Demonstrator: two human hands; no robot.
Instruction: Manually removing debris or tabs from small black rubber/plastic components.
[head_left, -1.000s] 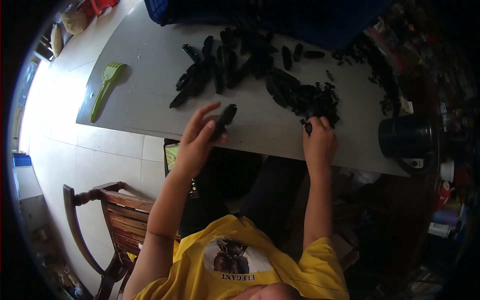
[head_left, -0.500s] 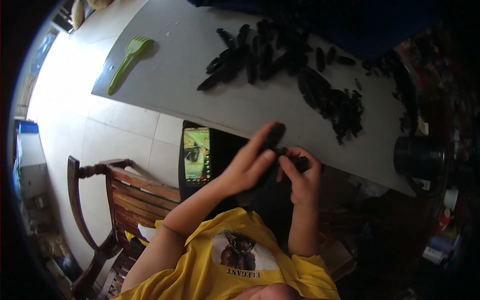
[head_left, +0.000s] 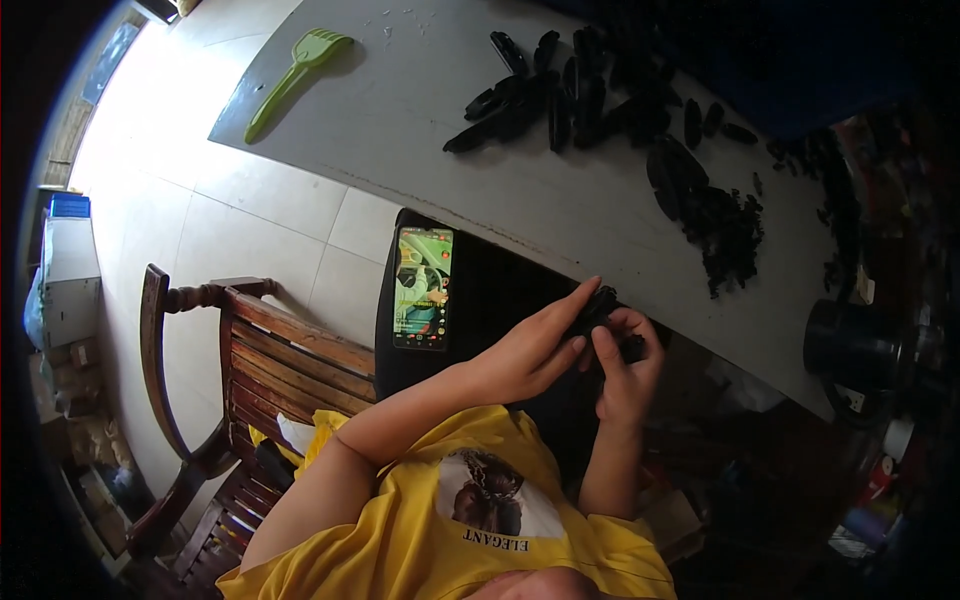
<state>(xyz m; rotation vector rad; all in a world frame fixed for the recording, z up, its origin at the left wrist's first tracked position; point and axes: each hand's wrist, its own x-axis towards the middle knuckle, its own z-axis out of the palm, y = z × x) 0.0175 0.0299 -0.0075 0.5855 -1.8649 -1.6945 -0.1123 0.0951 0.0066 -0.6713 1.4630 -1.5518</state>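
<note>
My left hand (head_left: 530, 350) is curled around a dark elongated piece (head_left: 600, 300) just off the table's near edge. Close against it, my right hand (head_left: 627, 370) has thumb and fingers pinched together, with a small black part (head_left: 632, 348) partly hidden in them. The hands meet at the piece, and its far end shows past my left fingertips. On the table beyond lie a loose group of similar long black pieces (head_left: 560, 115), a larger black oval piece (head_left: 672, 178) and a heap of small black parts (head_left: 730, 235).
A lime-green rake-like scoop (head_left: 290, 85) lies at the far left of the grey table (head_left: 400, 140). A lit phone (head_left: 423, 290) rests on my leg. At the table's right end stands a dark cylindrical container (head_left: 850, 343). A wooden chair (head_left: 295, 345) is at my left.
My view has shifted, so the table things sit further right. My left fingers have closed in on the elongated piece, and both hands are now nearer together.
</note>
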